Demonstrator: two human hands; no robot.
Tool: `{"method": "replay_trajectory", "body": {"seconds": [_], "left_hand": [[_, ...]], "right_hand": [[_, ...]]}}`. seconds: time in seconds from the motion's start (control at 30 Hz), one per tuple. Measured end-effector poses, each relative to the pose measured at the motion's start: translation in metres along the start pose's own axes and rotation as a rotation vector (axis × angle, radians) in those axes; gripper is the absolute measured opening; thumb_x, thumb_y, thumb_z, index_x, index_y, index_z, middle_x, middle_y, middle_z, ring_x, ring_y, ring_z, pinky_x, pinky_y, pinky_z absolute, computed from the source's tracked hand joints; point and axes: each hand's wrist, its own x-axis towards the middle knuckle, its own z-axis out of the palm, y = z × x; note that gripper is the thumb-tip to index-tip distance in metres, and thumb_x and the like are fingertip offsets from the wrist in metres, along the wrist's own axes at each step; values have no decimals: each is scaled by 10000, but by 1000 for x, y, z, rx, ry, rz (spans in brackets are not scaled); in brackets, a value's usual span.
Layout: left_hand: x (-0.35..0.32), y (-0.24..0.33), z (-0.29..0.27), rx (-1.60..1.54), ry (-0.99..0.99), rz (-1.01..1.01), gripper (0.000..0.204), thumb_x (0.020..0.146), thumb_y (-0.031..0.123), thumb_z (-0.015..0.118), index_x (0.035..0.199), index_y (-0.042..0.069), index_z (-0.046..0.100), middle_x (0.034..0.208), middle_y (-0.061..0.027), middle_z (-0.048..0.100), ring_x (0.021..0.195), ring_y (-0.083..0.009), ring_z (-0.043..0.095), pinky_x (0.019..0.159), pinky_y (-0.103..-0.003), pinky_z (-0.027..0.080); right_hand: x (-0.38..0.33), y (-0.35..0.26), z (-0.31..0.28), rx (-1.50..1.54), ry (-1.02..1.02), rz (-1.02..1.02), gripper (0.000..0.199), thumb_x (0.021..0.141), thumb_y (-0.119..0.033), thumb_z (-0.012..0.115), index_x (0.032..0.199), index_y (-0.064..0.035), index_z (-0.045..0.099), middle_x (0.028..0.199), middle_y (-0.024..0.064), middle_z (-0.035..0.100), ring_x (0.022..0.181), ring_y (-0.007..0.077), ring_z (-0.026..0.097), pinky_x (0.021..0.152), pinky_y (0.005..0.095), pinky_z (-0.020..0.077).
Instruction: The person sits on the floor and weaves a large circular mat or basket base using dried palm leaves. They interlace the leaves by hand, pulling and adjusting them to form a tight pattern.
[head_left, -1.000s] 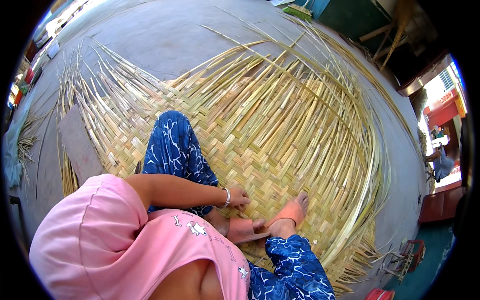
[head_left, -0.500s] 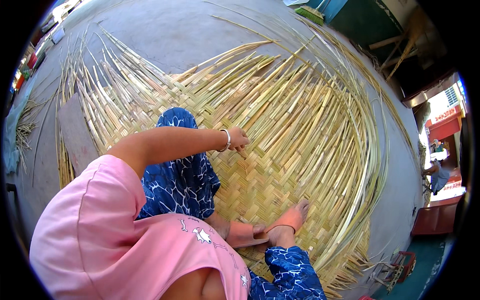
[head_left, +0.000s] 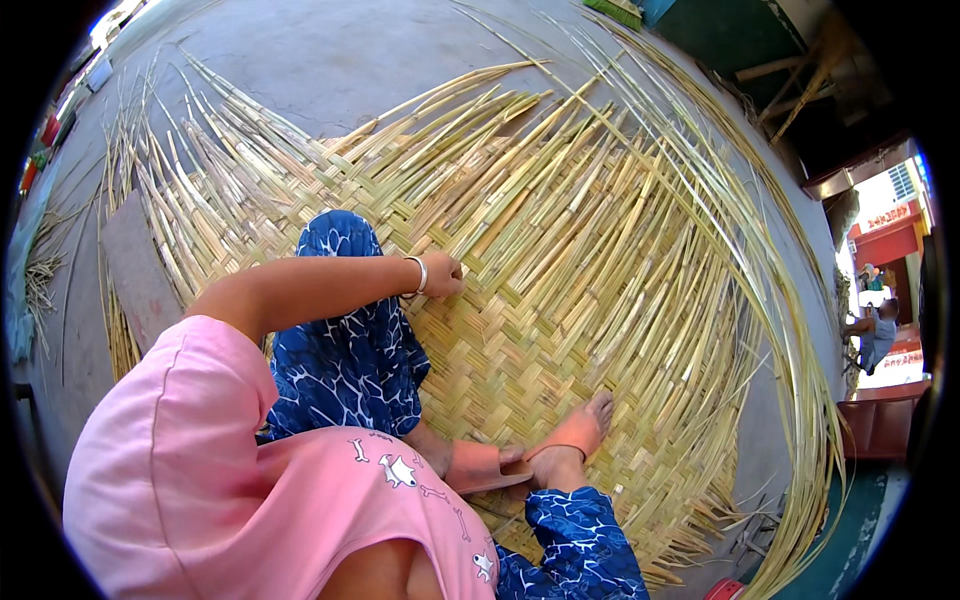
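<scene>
left hand [head_left: 442, 275] pinches a bamboo strip [head_left: 520, 205] at the woven mat [head_left: 560, 340] edge, fingers curled together; a jerky pull could loosen neighbouring weave; right hand unseen.

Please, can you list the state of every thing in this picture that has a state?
Woven mat: partly woven, loose strips fanning out at its edges.
Left hand: fingers curled, pressing on the mat's strips.
Right hand: not in view.
Sandals: worn, resting on the mat.

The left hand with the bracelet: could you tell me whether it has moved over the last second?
Yes. The left hand has moved from beside the sandalled feet out past the raised knee, now touching the woven mat.
</scene>
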Motion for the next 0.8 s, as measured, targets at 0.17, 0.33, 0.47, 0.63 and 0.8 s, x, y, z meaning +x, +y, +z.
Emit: {"method": "replay_trajectory", "body": {"seconds": [0.17, 0.33, 0.47, 0.63, 0.8], "left_hand": [[-2, 0, 10, 128, 12, 102, 351, 780, 347, 607, 935, 35, 647, 844, -148, 670, 782, -283, 643, 717, -362, 502], [-17, -9, 3, 249, -32, 113, 368, 779, 349, 604, 957, 28, 632, 871, -175, 660, 809, -323, 631, 726, -384, 495], [-19, 0, 5, 264, -29, 132, 332, 794, 300, 599, 964, 16, 626, 855, -180, 658, 794, -319, 635, 723, -389, 494], [-13, 1, 13, 219, 4, 95, 270, 813, 247, 614, 922, 0, 614, 758, -136, 650, 686, -237, 629, 648, -345, 497], [-17, -2, 14, 242, 4, 181, 257, 816, 236, 618, 915, -1, 612, 751, -127, 646, 675, -224, 625, 636, -334, 494]], "right_hand": [[-6, -5, -13, -66, 42, -20, 408, 902, -111, 401, 1276, 44, 347, 1307, 255, 425, 1215, 360, 420, 1020, 377, 355], [9, 19, 14, 212, -49, 112, 304, 920, -134, 374, 1176, 17, 441, 1185, 239, 510, 1099, 365, 491, 924, 399, 410], [14, 39, 26, -29, 192, 3, 203, 866, -82, 404, 1034, -15, 497, 969, 183, 574, 979, 319, 551, 828, 394, 454], [16, 43, 23, -40, 144, 30, 228, 874, -96, 406, 1079, -26, 477, 1042, 153, 561, 992, 297, 555, 826, 384, 461], [12, 44, 6, -19, 117, 64, 244, 892, -131, 414, 1106, -31, 473, 1077, 142, 558, 1003, 291, 554, 849, 381, 456]]}}
